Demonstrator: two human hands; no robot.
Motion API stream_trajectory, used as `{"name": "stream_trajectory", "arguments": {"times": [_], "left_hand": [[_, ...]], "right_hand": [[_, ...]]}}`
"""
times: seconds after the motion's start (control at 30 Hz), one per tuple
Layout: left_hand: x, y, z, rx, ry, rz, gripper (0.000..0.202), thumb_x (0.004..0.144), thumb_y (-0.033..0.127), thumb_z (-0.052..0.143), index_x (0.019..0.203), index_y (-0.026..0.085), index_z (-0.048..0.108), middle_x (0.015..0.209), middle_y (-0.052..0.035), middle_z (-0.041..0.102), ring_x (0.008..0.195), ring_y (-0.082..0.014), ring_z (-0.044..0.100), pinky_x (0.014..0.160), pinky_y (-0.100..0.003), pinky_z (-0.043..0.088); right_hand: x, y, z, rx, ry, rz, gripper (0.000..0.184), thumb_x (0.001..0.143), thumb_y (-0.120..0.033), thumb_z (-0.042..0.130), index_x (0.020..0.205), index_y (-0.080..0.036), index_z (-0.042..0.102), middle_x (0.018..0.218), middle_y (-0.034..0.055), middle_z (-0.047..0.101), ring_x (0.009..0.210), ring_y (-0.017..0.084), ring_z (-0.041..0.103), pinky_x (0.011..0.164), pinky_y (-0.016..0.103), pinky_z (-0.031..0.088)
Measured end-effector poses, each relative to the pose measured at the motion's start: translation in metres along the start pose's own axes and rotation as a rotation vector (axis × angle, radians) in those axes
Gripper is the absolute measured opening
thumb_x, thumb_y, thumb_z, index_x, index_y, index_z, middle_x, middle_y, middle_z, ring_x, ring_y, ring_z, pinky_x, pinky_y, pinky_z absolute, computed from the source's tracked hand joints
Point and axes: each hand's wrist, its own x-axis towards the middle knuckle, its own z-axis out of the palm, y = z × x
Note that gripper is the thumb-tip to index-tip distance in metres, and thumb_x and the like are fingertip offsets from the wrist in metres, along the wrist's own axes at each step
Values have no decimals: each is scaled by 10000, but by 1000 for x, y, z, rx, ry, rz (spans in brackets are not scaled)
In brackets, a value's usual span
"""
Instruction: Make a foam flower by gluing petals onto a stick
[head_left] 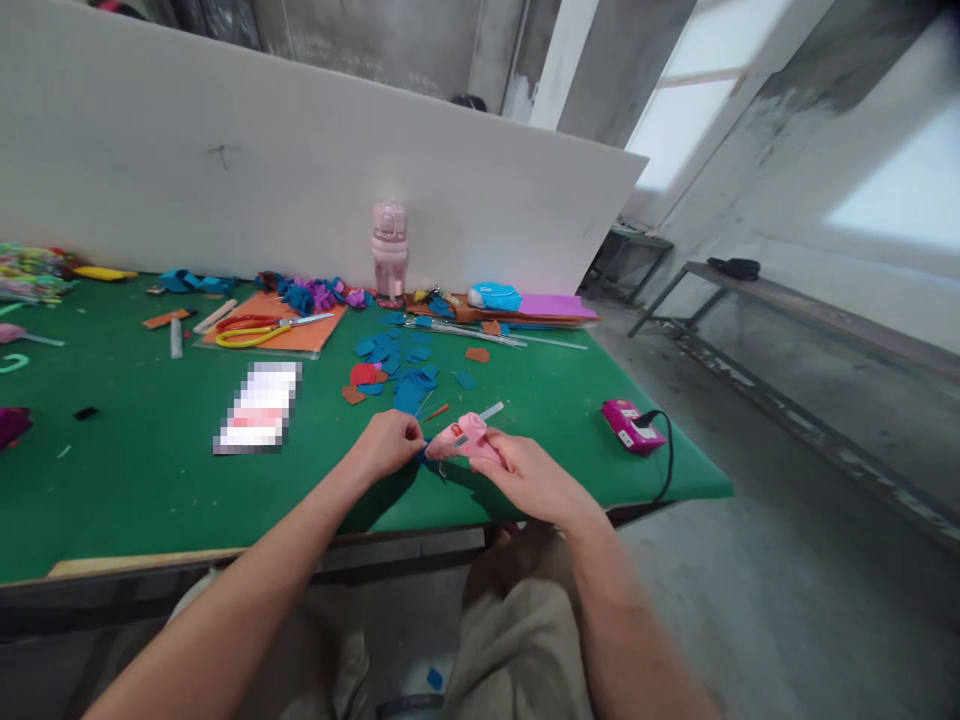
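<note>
My right hand (525, 475) is wrapped round the handle of a pink glue gun (459, 437), with a clear glue stick (491, 411) poking out of its back end. The nozzle points left, at the fingertips of my left hand (390, 443). Those fingers pinch a small blue piece (425, 452), mostly hidden by the hand and the nozzle. Just beyond my hands lie several blue cut pieces (414, 385), a red piece (365, 374) and a brown piece (477, 354) on the green tabletop (300, 500).
Red-and-yellow scissors (255, 330) rest on an orange sheet (311, 337). A pink bottle (390, 255) stands against the white board (480, 190). A magenta box (631, 427) with a black cord sits at the right. A blurred-out rectangle (259, 408) lies to the left.
</note>
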Motion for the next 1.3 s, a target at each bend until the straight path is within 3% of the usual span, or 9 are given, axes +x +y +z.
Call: {"name": "stream_trajectory", "arguments": {"times": [0.6, 1.3], "left_hand": [[0, -1, 0, -3, -7, -19, 161, 681, 236, 520, 665, 166, 664, 660, -27, 655, 616, -126, 554, 521, -208, 327], [1, 0, 0, 5, -5, -11, 182, 682, 234, 505, 674, 164, 672, 664, -38, 657, 611, -137, 552, 529, -216, 334]], "right_hand": [[-1, -1, -2, -74, 11, 29, 187, 838, -294, 423, 886, -172, 556, 863, 53, 612, 731, 155, 529, 629, 250, 349], [-1, -4, 0, -76, 17, 10, 185, 841, -299, 418, 926, -189, 540, 832, 39, 608, 703, 149, 520, 601, 235, 321]]}}
